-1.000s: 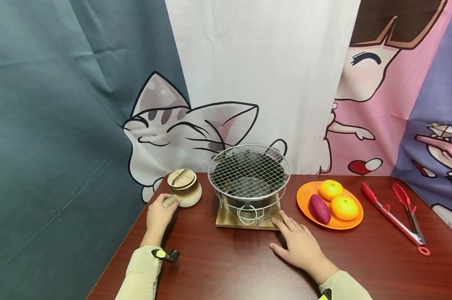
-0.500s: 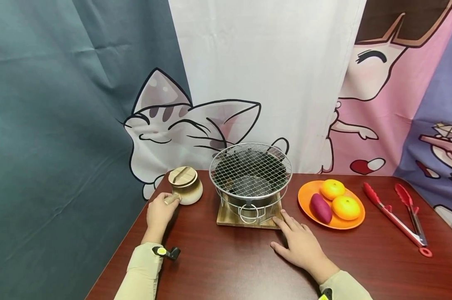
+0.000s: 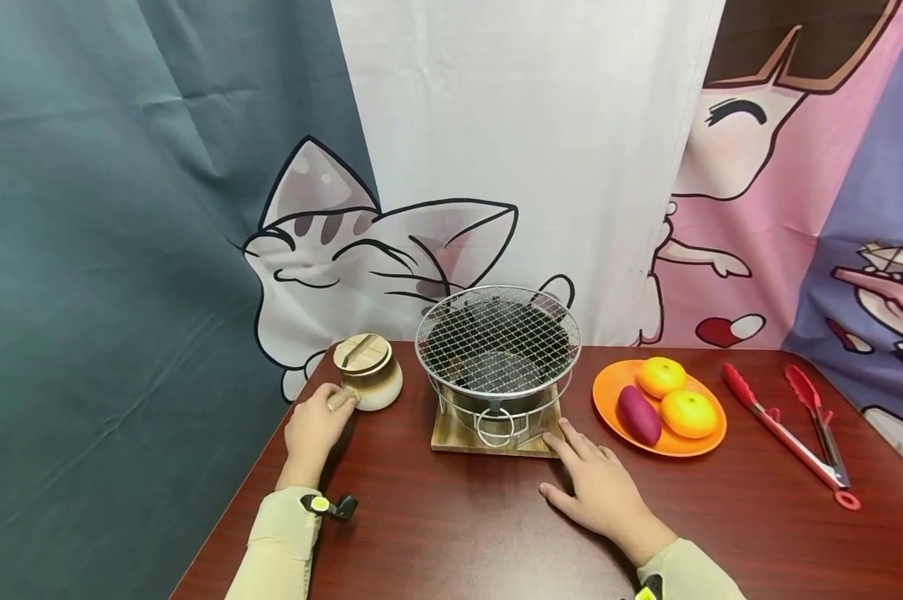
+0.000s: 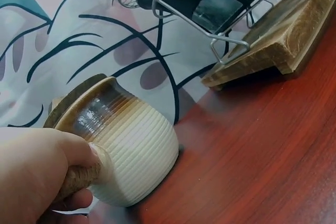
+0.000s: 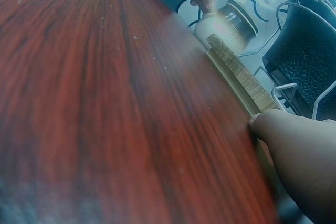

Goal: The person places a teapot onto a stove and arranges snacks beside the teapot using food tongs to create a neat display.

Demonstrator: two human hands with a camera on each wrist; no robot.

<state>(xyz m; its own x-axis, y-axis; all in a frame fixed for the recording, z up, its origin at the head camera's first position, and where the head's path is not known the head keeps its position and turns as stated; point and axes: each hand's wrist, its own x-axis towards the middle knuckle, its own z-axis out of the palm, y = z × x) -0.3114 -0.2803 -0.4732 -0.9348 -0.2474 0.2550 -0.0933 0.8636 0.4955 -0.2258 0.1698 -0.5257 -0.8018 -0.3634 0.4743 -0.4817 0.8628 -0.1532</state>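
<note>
In the head view my left hand (image 3: 318, 429) grips the stubby side handle (image 3: 341, 400) of a small cream-and-brown ceramic pot (image 3: 376, 389). A slatted wooden lid (image 3: 362, 353) covers the pot, which stands upright on the table. The left wrist view shows the thumb over the handle (image 4: 79, 177) and the pot's ribbed wall (image 4: 139, 150). My right hand (image 3: 601, 492) lies with extended fingers, the fingertips at the front right corner of a wooden base board (image 3: 459, 437). On that board stands a round tabletop grill (image 3: 500, 404) with a wire mesh top (image 3: 496, 342).
Right of the grill, an orange plate (image 3: 609, 417) holds two mandarins (image 3: 689, 414) and a purple sweet potato (image 3: 638, 416). Red-tipped tongs (image 3: 796, 450) lie spread farther right on the red-brown table (image 3: 451, 533). A printed curtain (image 3: 526, 125) hangs behind the table.
</note>
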